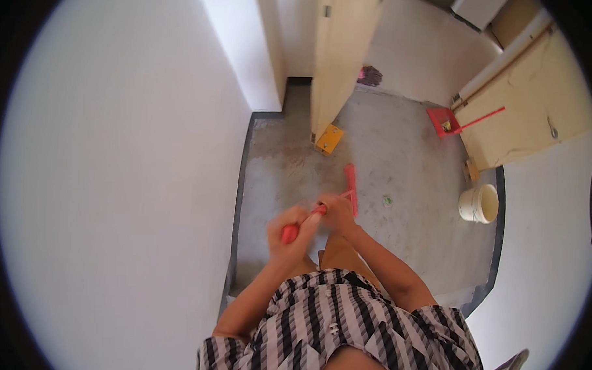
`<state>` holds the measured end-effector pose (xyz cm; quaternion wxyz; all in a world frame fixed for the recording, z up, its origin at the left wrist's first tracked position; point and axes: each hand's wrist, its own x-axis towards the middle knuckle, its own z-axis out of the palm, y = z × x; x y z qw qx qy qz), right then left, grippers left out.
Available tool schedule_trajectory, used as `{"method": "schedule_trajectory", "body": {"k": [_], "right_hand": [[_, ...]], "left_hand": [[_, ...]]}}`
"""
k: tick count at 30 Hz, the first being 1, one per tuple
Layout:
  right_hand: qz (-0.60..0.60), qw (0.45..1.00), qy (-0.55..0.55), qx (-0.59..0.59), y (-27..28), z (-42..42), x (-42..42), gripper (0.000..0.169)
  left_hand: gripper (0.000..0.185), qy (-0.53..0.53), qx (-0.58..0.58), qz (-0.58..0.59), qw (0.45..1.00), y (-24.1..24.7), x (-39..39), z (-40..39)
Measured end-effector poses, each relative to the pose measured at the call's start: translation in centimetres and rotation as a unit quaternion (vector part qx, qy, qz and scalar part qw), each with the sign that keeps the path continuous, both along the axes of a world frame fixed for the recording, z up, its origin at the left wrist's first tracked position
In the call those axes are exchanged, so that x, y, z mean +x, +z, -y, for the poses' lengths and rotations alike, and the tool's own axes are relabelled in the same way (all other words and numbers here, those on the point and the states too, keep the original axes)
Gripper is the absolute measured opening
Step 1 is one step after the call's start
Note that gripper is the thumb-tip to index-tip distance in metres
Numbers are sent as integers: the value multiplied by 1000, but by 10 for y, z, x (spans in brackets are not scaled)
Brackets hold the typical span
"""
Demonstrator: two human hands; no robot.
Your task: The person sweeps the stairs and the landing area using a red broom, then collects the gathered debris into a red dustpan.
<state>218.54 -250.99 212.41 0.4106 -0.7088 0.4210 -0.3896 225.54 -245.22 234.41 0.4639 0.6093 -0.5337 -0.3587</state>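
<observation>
My left hand [285,236] is wrapped around the top end of a red handle, slightly blurred. Lower along the same handle my right hand [338,213] grips it. The handle belongs to a long red floor broom or squeegee [351,179]; I cannot tell which. Its narrow head rests on the grey concrete floor [399,154] just beyond my right hand, which hides part of it. To the right of the head lies a small green and white scrap [387,201].
A yellow block [330,139] sits at the foot of the open cream door [340,64]. Along the right are a red long-handled dustpan [443,122], a second door [523,110], a wooden block [471,170] and a white bucket [471,203]. A dark mop head [371,76] lies beyond. White wall [130,179] borders the left.
</observation>
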Motion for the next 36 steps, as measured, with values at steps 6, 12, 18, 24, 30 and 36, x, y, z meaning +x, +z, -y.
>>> {"method": "schedule_trajectory", "body": {"k": [6,12,18,24,30,36], "right_hand": [[186,978,77,50,-118,148,-227,23],[351,925,76,123,-157,243,-395,27],[277,949,18,151,-107,273,-401,25],[39,998,5,46,15,245,-312,19],[-58,993,97,33,101,143,-164,12],[22,977,209,37,159,-57,167,14]], "left_hand": [[20,-170,-61,137,974,-64,-292,156],[21,-246,-33,245,937,-156,-498,280],[24,-262,40,163,950,-79,-471,323],[24,-188,86,-10,978,76,-325,274],[26,-146,17,-144,979,156,-124,153],[29,-290,-96,-55,951,197,195,-46]]}}
